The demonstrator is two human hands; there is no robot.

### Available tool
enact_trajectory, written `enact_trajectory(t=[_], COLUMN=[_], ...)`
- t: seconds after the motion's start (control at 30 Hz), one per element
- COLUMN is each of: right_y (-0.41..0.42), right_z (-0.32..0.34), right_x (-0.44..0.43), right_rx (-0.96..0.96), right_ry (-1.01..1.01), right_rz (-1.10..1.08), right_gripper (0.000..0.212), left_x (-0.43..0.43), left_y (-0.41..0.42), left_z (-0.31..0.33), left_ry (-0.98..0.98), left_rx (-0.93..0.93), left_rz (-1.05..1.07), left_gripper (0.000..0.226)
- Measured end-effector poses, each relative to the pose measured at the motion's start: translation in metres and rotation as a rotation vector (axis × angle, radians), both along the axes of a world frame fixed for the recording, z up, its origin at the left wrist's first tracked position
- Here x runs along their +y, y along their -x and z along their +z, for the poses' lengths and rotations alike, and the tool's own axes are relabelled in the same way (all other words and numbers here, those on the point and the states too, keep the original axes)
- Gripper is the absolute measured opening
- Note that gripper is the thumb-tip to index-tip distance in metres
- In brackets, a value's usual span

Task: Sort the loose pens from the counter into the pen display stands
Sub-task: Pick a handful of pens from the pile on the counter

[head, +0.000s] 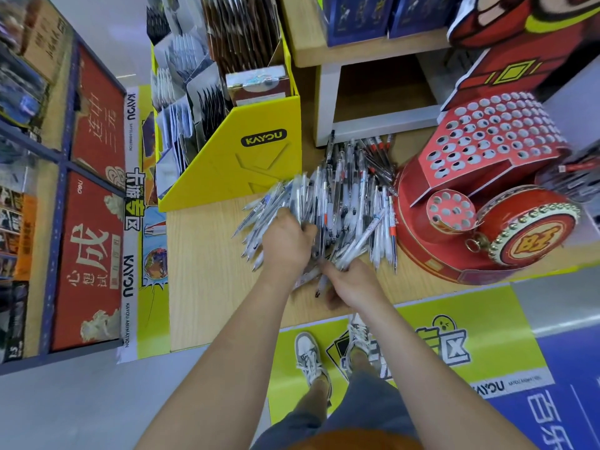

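Your left hand [287, 241] is clamped round a fat bunch of pens [276, 203], and they fan out leftward and away from you. Your right hand [352, 284] is just beside it, fingers curled on a few white pens [363, 237] that slant up to the right. The pen pile [354, 177] lies on the table [211, 271] right past both hands. Most of it runs lengthwise away from you, up against the red display stand [487, 138].

Yellow display box [233, 164] beyond the left hand [287, 241]: "KAYOU". White strip [128, 319] further left: "KAYOU ANIMATION". Floor sticker [487, 319]: "KAYOU".
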State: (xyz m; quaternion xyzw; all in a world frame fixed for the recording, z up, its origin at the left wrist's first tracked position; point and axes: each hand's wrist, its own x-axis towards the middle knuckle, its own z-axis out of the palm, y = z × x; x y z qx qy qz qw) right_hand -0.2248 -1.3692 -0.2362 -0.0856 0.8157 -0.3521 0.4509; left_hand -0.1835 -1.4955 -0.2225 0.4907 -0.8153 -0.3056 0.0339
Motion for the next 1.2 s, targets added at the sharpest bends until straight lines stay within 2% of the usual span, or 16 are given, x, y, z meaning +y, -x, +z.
enact_trajectory(t=[0.17,0.33,0.47,0.63,0.8,0.83,0.87,0.97,1.0,1.07,1.13,1.2], right_y=[0.015,0.019,0.02,0.024,0.019,0.017,0.014,-0.004,-0.01,-0.015,-0.014,-0.007], right_z=[0.008,0.01,0.015,0.009,0.012,0.02,0.027,0.049,0.047,0.038,0.034,0.034], right_x=[0.009,0.015,0.024,0.036,0.045,0.046,0.047,0.042,0.04,0.037,0.034,0.034], right_rx=[0.109,0.142,0.067,0.035,0.161,0.149,0.059,-0.398,-0.442,-0.499,-0.572,-0.607], right_ry=[-0.141,-0.163,-0.104,-0.094,-0.103,-0.034,0.071,0.35,0.358,0.371,0.424,0.468], right_rz=[0.145,0.162,0.106,0.003,0.019,-0.002,-0.043,-0.207,-0.273,-0.486,-0.705,-0.908], right_gripper=[0.055,0.058,0.047,0.051,0.053,0.053,0.053,0.033,0.028,0.034,0.036,0.029], left_x=[-0.009,-0.012,0.007,0.045,0.065,0.069,0.073,0.089,0.094,0.103,0.107,0.106], left_y=[-0.007,-0.027,-0.046,-0.055,-0.053,-0.052,-0.051,-0.048,-0.046,-0.04,-0.037,-0.038], left_z=[0.006,0.017,0.026,0.029,0.027,0.025,0.024,0.02,0.019,0.019,0.019,0.02], left_ry=[0.065,0.015,-0.312,-0.749,-0.84,-0.831,-0.773,-0.338,-0.186,0.016,0.063,-0.006], left_rx=[-0.062,0.13,0.263,0.434,0.428,0.418,0.386,0.144,0.047,-0.076,-0.072,0.014], left_rz=[-0.123,-0.094,-0.042,0.08,0.085,0.051,-0.025,-0.383,-0.472,-0.534,-0.552,-0.562], left_gripper=[0.023,0.018,0.022,0.016,0.018,0.019,0.018,0.006,0.012,0.031,0.044,0.047])
